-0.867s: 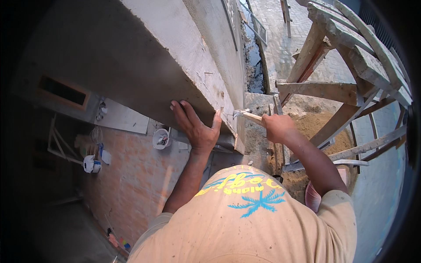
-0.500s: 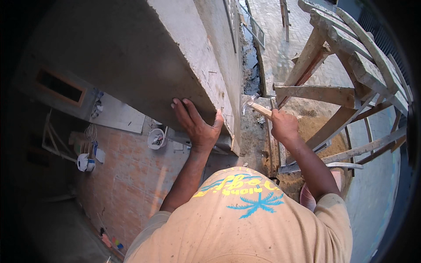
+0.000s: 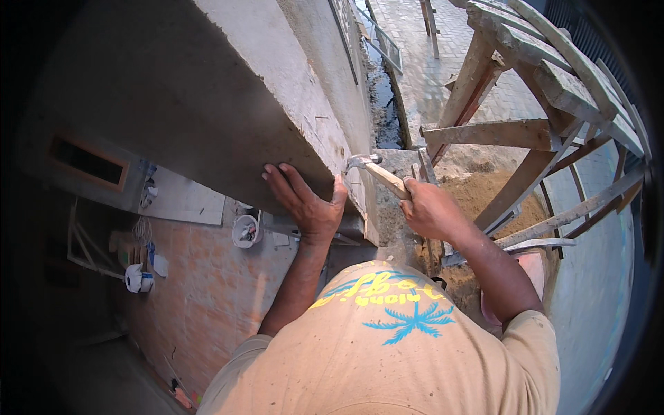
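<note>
Left hand [image 3: 315, 213] spreads open on grey wall [image 3: 207, 104] above tiled floor [image 3: 207, 273]; right hand [image 3: 430, 209] grips hammer [image 3: 387, 180].

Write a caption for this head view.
Left hand on a rough grey concrete beam; right hand holding a wooden-handled metal hammer at its edge.

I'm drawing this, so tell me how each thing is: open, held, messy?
Concrete beam: rough along its edge
Left hand: open, against the beam
Claw hammer: held, its head near the beam
Right hand: closed around the claw hammer
White bucket: open-topped, things inside
Sand: loose, heaped
Wooden trestle: standing, stained
Tan T-shirt: worn, speckled
</note>
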The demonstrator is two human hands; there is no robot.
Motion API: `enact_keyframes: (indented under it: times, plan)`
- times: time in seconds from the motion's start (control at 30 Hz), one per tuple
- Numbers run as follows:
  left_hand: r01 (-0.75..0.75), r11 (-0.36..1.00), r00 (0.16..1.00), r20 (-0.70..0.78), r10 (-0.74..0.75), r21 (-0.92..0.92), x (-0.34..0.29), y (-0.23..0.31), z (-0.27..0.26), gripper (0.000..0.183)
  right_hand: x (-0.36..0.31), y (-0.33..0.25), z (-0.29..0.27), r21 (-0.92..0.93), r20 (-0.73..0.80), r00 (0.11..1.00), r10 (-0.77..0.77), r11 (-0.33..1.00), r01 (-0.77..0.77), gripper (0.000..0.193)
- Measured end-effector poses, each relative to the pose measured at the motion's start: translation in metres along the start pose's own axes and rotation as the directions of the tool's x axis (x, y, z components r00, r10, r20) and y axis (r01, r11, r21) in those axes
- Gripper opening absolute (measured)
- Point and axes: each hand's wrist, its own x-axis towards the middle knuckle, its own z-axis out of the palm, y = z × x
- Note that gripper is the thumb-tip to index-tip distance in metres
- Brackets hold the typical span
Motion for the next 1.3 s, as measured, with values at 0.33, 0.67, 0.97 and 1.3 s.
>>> enact_keyframes:
  times: [0.33, 0.67, 0.97, 1.3]
  plan:
    - [0.013, 1.000, 1.000, -0.003, -0.013, -0.009, 0.001, 0.001, -0.001, 0.114, 0.002, -0.031, -0.015, -0.156, 0.065, 0.998, 0.020, 0.988, -0.009, 0.031]
    - [0.002, 1.000, 1.000, 0.002, -0.002, -0.016, 0.001, -0.001, -0.002, 0.113, 0.022, -0.059, -0.072, -0.318, 0.310, 0.951, 0.014, 0.944, 0.090, 0.027]
    - [-0.002, 1.000, 1.000, -0.005, 0.002, -0.003, 0.001, -0.002, 0.001, 0.115, 0.049, -0.026, -0.104, -0.173, 0.485, 0.867, 0.114, 0.984, -0.033, 0.027]
    - [-0.010, 0.999, 1.000, -0.013, 0.010, 0.030, 0.003, 0.002, 0.005, 0.119, 0.068, 0.007, -0.087, -0.221, 0.409, 0.909, -0.075, 0.959, 0.178, 0.027]
